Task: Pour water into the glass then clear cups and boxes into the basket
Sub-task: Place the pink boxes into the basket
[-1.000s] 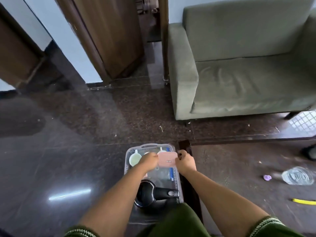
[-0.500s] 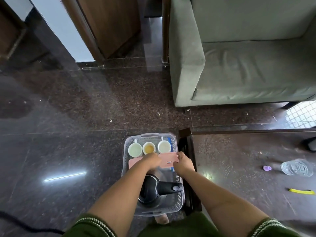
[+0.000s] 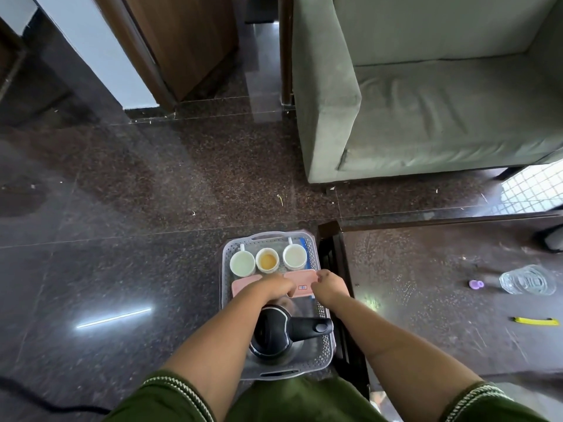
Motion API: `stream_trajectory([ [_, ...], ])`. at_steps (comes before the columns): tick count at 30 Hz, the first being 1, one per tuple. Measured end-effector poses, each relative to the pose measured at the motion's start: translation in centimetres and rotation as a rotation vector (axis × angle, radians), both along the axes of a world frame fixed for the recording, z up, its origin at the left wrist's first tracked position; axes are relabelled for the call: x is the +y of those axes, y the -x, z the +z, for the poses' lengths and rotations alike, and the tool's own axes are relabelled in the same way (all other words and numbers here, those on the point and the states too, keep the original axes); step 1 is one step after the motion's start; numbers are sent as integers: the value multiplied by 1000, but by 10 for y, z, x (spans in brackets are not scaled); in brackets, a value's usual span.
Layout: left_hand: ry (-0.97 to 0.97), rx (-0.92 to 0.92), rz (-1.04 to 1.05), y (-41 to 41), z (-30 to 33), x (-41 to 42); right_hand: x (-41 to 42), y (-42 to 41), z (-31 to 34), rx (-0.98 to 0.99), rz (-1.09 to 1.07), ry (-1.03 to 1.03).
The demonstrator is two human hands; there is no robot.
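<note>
lowered since the earlier frame: pink box (image 3: 300,281), now down in the basket (image 3: 226,263) behind three cups (image 3: 242,263), both hands on it. left hand (image 3: 268,289) curled over its left edge, right hand (image 3: 330,286) pinching the right. second pink box (image 3: 243,284) half hidden beneath. kettle (image 3: 274,336) nearest; glass (image 3: 527,280) on table (image 3: 426,300), hard to read.

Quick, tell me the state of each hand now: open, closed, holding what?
Left hand: closed on the pink box, over the basket.
Right hand: closed on the same pink box, at its right edge.
</note>
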State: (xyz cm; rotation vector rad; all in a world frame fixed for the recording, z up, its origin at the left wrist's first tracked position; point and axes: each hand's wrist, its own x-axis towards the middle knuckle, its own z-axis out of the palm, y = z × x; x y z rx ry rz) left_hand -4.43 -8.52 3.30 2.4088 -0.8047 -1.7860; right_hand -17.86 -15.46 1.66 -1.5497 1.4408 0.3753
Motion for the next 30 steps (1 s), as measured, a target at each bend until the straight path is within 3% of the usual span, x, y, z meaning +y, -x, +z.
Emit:
stream_trajectory([
  [11, -38, 22, -86, -7, -18, -4, 1, -35, -13, 147, 187, -107],
  [19, -121, 63, -155, -8, -36, -8, 2, -36, -24, 198, 241, -57],
  [25, -147, 89, -42, -10, -33, -9, 12, -32, -34, 128, 231, -10],
  [30, -156, 121, 74, -9, -29, -6, 1, -22, -17, 127, 180, -95],
])
